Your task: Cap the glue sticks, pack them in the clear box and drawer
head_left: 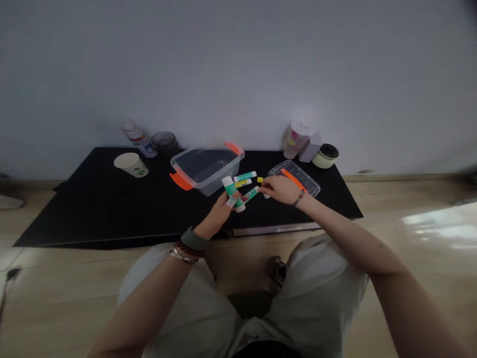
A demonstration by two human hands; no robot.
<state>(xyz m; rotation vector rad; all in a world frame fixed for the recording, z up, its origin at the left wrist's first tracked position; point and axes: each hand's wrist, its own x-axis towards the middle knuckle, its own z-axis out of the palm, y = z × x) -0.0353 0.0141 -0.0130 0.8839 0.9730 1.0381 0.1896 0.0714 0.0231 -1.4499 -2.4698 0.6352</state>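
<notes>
**Glue sticks out of the tub, lid off, both hands on them**

Everything here is placed from the clear tub (204, 171) with orange handles, which sits open on the black bench (74, 214). Far left of the tub stands a paper cup (130, 164), with a spray can (138, 139) and a dark round tin (164, 143) behind it, toward the wall.

Just in front of the tub, the left hand (219, 215) has its grip closed around an upright glue stick (230, 190) with a white end. A second, slanted glue stick (248, 196) crosses the fingers of that hand. Right of it, two more sticks (245, 176) and a small yellow cap (260, 179) lie on the bench, just beside the tub's front corner.

Further right, the right hand (279, 190) has its fingers together, their fingertips (262, 190) at the slanted stick's far end; whether they pinch it, I cannot tell. Below them shows a white piece (266, 196). The tub's clear lid (294, 178) lies flat under that hand's edge.

As things lie, the lid is off and these sticks are outside the tub.
</notes>
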